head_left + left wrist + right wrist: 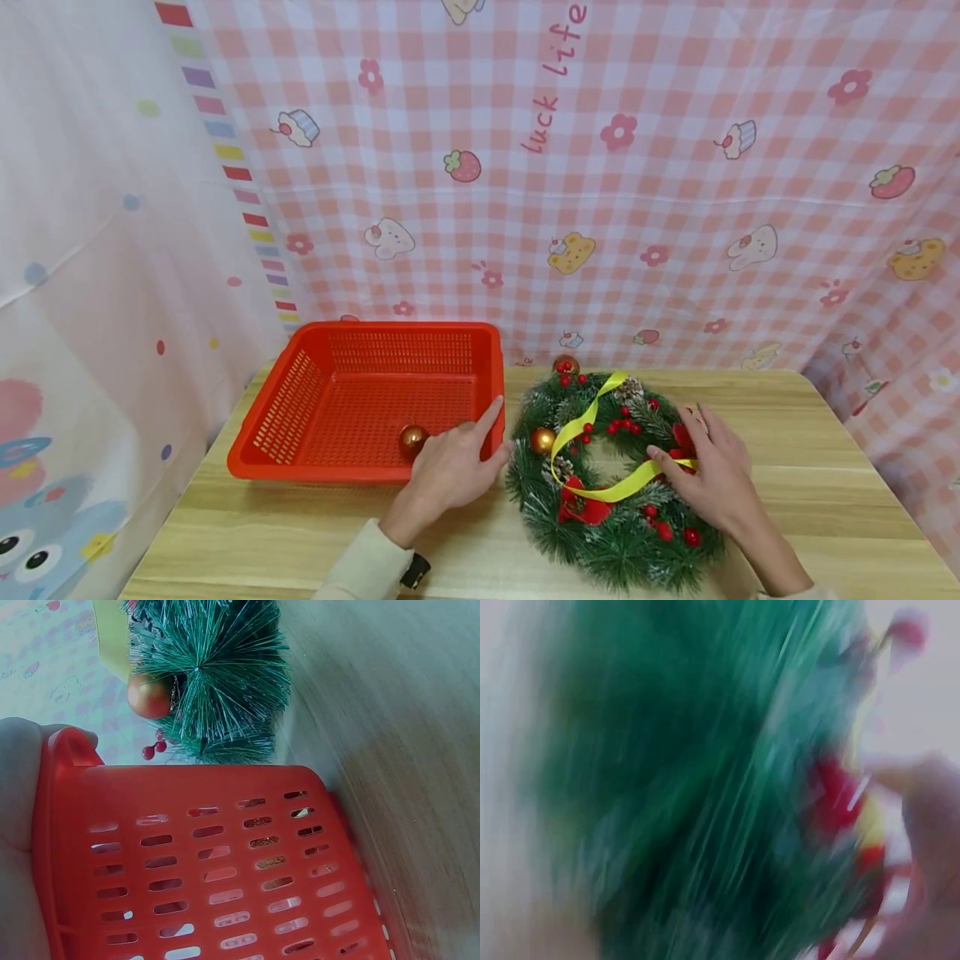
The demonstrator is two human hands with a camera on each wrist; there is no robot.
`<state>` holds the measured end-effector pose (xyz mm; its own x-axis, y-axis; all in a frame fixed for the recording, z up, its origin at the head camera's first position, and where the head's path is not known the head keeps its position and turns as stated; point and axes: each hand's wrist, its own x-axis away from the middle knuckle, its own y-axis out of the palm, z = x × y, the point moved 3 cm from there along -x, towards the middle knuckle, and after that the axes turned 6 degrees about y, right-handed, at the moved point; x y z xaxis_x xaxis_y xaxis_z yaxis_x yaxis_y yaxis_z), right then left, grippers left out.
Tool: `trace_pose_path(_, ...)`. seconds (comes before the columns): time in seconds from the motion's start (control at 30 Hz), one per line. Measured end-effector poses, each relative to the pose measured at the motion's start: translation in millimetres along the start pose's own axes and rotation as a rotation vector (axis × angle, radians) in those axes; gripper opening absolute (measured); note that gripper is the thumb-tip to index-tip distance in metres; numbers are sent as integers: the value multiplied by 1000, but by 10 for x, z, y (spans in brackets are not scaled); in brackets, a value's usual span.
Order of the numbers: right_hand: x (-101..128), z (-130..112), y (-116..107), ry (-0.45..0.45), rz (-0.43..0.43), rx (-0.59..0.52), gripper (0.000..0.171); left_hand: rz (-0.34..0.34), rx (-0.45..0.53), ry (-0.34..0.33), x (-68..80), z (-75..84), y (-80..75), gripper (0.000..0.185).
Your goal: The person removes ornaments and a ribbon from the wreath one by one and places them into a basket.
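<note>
My left hand point(457, 465) reaches over the right rim of a red plastic basket point(315, 472), index finger and thumb spread; its other fingers are hidden. Inside the basket, beside this hand, lies a shiny copper-coloured bauble point(412, 442). In the left wrist view the hand lies along the basket's rim point(56, 847). My right hand point(712, 471) is over the right side of a green Christmas wreath point(630, 558), its thumb by a yellow ribbon point(637, 481) and its fingers spread towards the outer edge. The right wrist view is blurred, with green needles point(690, 765) filling most of it.
The wreath carries a gold bauble point(543, 441), red berries point(624, 427), red flowers point(581, 504) and pinecones point(630, 388). Behind it sits another copper bauble point(566, 364). The wooden table point(817, 500) ends at a pink checked cloth point(525, 250); white cloth point(112, 292) hangs at left.
</note>
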<state>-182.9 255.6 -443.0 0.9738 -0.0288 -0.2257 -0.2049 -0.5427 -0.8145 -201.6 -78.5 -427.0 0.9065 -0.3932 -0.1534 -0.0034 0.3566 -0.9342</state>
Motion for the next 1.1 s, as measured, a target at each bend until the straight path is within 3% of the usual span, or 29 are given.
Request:
trace_pose_path(0.07, 52, -88, -17, 133, 14, -7, 80, 3, 5, 2, 1, 3, -3, 65)
trace_pose_path(0.17, 81, -184, 27, 334, -57, 12, 89, 2, 5, 2, -3, 3, -10, 65)
trace_pose_path(0.23, 68, -203, 89, 412, -120, 26, 95, 3, 7, 2, -8, 1, -11, 65)
trace_pose_path(0.33, 44, -170, 183, 457, -155, 32, 100, -3, 2, 3, -12, 8, -6, 65)
trace_pose_path(0.73, 29, -74, 256, 335, -80, 119, 95, 24, 1, 7, -3, 25, -22, 64)
trace_pose_path(1.1, -90, 140, 226, 74, -56, 100, 85, 8, 0, 1, 9, 13, -6, 63)
